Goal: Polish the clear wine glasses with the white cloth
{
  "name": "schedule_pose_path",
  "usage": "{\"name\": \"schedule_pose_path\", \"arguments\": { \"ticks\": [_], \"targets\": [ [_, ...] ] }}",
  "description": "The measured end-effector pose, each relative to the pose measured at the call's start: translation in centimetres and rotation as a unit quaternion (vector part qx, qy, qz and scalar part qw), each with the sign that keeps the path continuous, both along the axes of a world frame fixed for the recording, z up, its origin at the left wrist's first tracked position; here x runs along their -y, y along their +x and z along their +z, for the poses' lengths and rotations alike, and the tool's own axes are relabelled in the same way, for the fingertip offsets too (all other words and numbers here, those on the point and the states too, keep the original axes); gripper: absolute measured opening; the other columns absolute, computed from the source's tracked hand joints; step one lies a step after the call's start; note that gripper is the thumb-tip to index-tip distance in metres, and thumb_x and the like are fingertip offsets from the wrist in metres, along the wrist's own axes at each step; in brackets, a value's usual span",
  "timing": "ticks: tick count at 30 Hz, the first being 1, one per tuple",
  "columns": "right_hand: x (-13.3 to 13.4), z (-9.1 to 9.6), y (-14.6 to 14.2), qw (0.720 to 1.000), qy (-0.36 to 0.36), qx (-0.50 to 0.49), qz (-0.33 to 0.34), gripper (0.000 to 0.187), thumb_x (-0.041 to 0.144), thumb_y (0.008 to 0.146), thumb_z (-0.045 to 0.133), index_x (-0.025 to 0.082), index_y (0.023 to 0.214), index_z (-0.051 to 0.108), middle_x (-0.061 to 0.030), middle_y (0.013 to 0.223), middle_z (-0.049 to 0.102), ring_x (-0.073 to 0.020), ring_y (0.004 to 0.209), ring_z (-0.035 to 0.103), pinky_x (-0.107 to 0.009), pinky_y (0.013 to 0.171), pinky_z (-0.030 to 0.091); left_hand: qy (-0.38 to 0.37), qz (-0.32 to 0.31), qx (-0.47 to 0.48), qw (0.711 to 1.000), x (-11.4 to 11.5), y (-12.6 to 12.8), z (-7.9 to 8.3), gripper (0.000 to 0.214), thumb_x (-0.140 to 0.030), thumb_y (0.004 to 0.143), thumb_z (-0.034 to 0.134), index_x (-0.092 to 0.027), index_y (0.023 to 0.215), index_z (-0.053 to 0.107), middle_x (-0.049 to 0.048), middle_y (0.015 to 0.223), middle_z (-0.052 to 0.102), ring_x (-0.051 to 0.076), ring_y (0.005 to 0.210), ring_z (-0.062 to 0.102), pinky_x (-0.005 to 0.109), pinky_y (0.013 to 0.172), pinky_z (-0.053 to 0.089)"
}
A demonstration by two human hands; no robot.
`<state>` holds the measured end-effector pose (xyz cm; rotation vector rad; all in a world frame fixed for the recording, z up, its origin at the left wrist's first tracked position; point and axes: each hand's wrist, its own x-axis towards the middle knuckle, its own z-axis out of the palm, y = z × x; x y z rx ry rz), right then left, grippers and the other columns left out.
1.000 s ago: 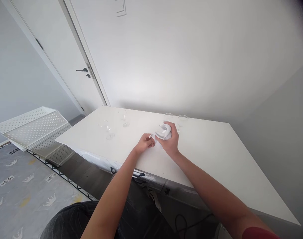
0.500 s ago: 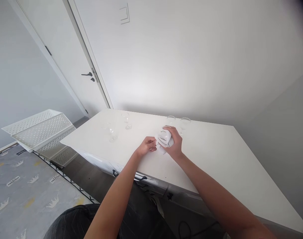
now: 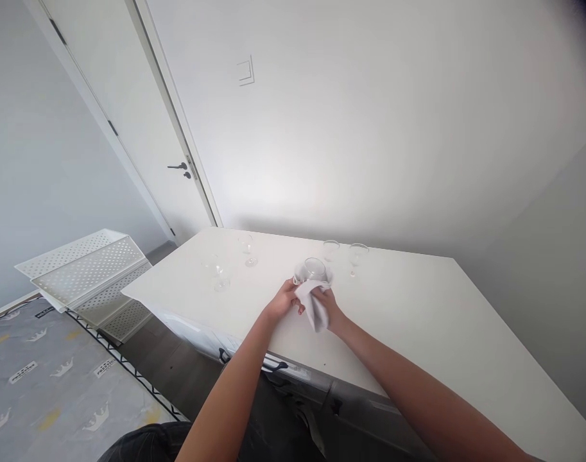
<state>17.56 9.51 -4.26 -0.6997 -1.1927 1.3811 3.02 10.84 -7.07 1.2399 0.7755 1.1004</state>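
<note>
A clear stemmed glass [image 3: 315, 264] is held over the white table [image 3: 408, 314], its rim facing up. A white cloth [image 3: 314, 309] wraps the near side and lower part of the bowl, and one end hangs down. My right hand [image 3: 331, 307] is closed on the cloth at the glass's right side; some of its fingers are hidden in the folds. My left hand [image 3: 287, 299] has its fingers curled in at the lower left of the glass, against the cloth. The stem is hidden behind hands and cloth.
Two stemmed glasses, one nearer [image 3: 220, 273] and one farther [image 3: 247, 249], stand on the left of the table. Two more, a smaller one [image 3: 331, 249] and a larger one [image 3: 358, 255], stand behind my right hand. White perforated panels [image 3: 85, 269] lie left of the table.
My right hand has come down from over the cloth-covered glass to its right side. The glass's rim now shows facing up, and the cloth hangs down in front. The view has tilted up slightly.
</note>
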Motion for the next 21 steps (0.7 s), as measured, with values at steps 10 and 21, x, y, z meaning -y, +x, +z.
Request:
{"name": "schedule_pose_path", "arguments": {
  "ticks": [10,21],
  "targets": [
    [-1.6,-1.6,0.0,0.996,-0.061,0.022,-0.063,0.050,0.064,0.080,0.075,0.022,0.107,0.070,-0.0093,0.105,0.076,-0.0280,0.097,0.070,-0.039,0.083,0.056,0.059,0.026,0.135,0.989,0.1,-0.9,1.9,0.064,-0.027,0.075,0.076,-0.025,0.138,0.064,0.0089,0.150,0.058,0.033,0.141,0.048,0.044,0.113,0.040],
    [0.9,-0.5,-0.4,0.950,-0.128,0.121,0.256,0.048,0.065,0.082,0.074,0.018,0.090,0.069,-0.0093,0.086,0.072,-0.0255,0.084,0.069,-0.043,0.085,0.056,0.038,0.024,0.195,0.980,0.4,-1.0,2.4,0.053,-0.046,0.078,0.086,-0.017,0.117,0.065,0.0086,0.096,0.070,0.020,0.080,0.067,0.032,0.073,0.050]
  ]
}}
